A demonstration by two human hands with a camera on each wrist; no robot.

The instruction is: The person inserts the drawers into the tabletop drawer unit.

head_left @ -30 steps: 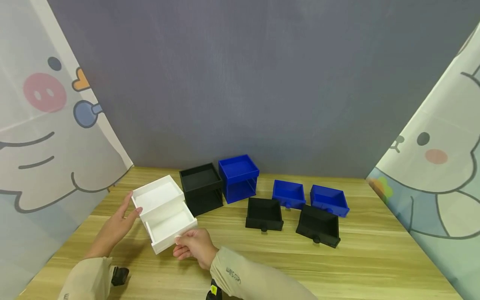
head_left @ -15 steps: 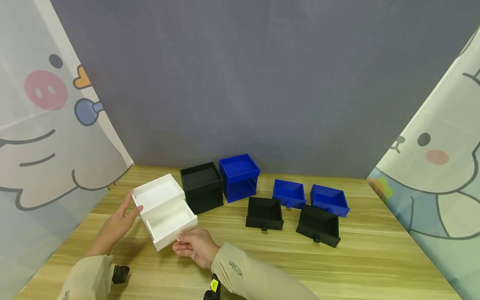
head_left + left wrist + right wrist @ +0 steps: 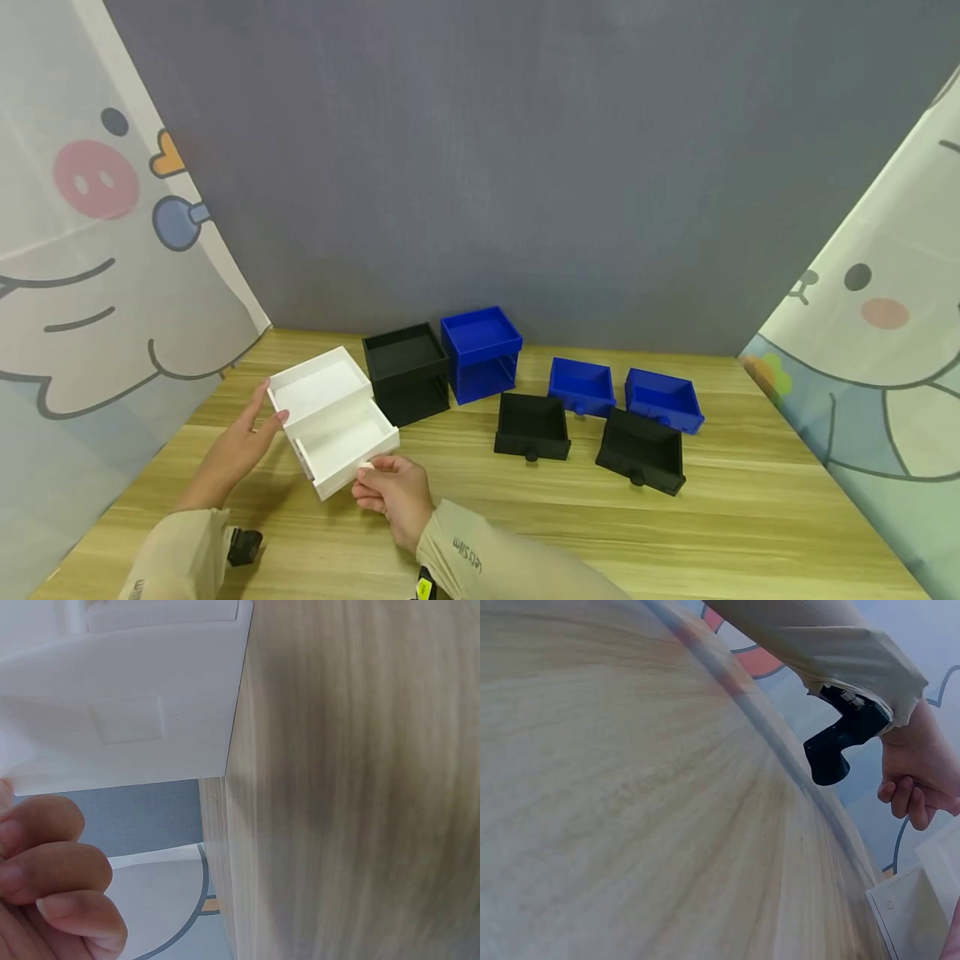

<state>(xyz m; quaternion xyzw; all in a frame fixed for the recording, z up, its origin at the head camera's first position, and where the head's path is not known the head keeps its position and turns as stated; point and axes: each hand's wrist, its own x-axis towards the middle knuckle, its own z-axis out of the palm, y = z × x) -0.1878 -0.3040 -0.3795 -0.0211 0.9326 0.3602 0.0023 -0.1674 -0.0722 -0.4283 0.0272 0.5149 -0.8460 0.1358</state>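
Note:
A small white drawer cabinet (image 3: 320, 387) with a shallow tray top sits at the table's left in the head view. A white drawer (image 3: 346, 438) juts from its front, below the tray. My left hand (image 3: 233, 457) holds the cabinet's left side between thumb and index finger. In the left wrist view its other fingers (image 3: 64, 881) are curled, beside the white wall. My right hand (image 3: 400, 497) pinches the middle of the drawer's front, where a knob is mostly hidden by thumb and fingers. The right wrist view shows only a corner of the white pieces (image 3: 911, 911).
A black cabinet (image 3: 406, 375) and a blue cabinet (image 3: 482, 351) stand just right of the white one, with open fronts. Two blue drawers (image 3: 582, 386) and two black drawers (image 3: 532, 423) lie on the wooden table (image 3: 570, 533) further right. A grey wall rises behind.
The drawer's front end and my right hand have shifted slightly away from me and to the right. My left hand keeps its hold on the cabinet, nearly in place.

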